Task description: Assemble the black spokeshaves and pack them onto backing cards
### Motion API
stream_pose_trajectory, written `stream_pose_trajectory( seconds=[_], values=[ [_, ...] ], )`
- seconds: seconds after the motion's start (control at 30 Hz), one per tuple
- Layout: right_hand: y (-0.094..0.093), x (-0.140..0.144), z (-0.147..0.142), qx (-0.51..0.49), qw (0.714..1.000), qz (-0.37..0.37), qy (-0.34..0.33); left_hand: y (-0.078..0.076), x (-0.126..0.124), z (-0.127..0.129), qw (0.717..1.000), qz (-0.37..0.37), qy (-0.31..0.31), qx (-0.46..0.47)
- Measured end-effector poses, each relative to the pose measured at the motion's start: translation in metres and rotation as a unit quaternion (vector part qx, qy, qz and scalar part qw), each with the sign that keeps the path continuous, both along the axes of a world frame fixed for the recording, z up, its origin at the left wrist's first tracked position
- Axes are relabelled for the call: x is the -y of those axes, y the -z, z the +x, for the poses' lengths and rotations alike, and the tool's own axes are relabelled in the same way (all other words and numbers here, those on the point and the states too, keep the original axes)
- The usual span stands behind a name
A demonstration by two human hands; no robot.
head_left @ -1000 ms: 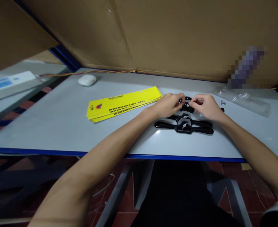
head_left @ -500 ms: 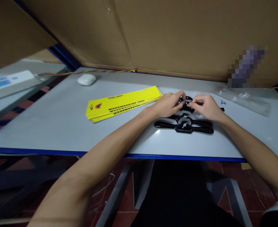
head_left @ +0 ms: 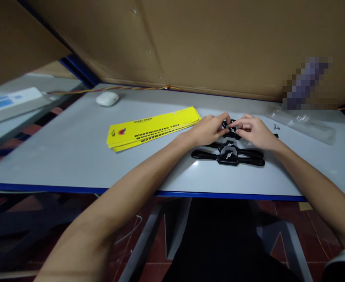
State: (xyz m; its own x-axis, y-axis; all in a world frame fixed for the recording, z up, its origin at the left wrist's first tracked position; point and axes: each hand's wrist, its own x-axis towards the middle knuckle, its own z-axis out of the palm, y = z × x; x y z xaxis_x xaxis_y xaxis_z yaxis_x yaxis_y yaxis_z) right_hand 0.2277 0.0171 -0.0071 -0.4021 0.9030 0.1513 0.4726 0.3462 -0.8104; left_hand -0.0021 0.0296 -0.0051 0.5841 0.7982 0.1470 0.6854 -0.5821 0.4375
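Observation:
Three black spokeshaves lie in a row on the desk. My left hand (head_left: 209,130) is closed on the left part of the farthest spokeshave (head_left: 233,134), its fingertips at the metal body. From the other side, my right hand (head_left: 254,132) reaches across that body, index finger and thumb on the parts around a small silver screw. My hands cover most of this tool's handles; one black tip shows to the right. Nearer me lie the middle spokeshave (head_left: 250,153) and the front spokeshave (head_left: 229,159), both with silver wing screws.
Yellow printed cards (head_left: 151,127) are stacked left of my hands. A loose silver wing nut (head_left: 277,126) and clear plastic bags (head_left: 310,127) lie to the right. A white rounded device (head_left: 107,98) sits farther back. Cardboard (head_left: 219,47) walls the desk's rear edge.
My right hand has shifted slightly; its index finger now stretches further left over the spokeshave's body, and the silver screw shows more. My left hand stays put.

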Motion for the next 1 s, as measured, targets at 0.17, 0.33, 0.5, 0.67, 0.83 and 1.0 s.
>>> stream_pose_trajectory(
  seconds=[0.17,0.33,0.5,0.67,0.83,1.0],
  values=[
    [0.0006,-0.0003,0.0003,0.003,1.000,-0.005,-0.006,0.0004,-0.0014,0.0008,1.000,-0.007,-0.005,-0.003],
    [0.0011,-0.0008,0.0010,0.003,1.000,0.002,-0.009,0.0028,-0.0027,-0.0003,1.000,-0.004,-0.001,0.008],
    [0.0009,-0.0004,0.0008,0.007,1.000,0.007,-0.006,0.0023,-0.0029,-0.0007,1.000,-0.005,0.003,0.009],
    [0.0007,0.0001,0.0006,0.000,1.000,0.008,-0.007,0.0019,-0.0030,-0.0008,1.000,-0.008,0.005,0.014],
    [0.0019,-0.0008,0.0012,-0.005,1.000,0.006,-0.009,0.0017,-0.0024,-0.0011,1.000,-0.013,0.001,0.014],
    [0.0018,-0.0007,0.0010,-0.007,1.000,-0.003,-0.008,0.0011,-0.0025,-0.0006,1.000,-0.015,0.002,0.012]
  ],
)
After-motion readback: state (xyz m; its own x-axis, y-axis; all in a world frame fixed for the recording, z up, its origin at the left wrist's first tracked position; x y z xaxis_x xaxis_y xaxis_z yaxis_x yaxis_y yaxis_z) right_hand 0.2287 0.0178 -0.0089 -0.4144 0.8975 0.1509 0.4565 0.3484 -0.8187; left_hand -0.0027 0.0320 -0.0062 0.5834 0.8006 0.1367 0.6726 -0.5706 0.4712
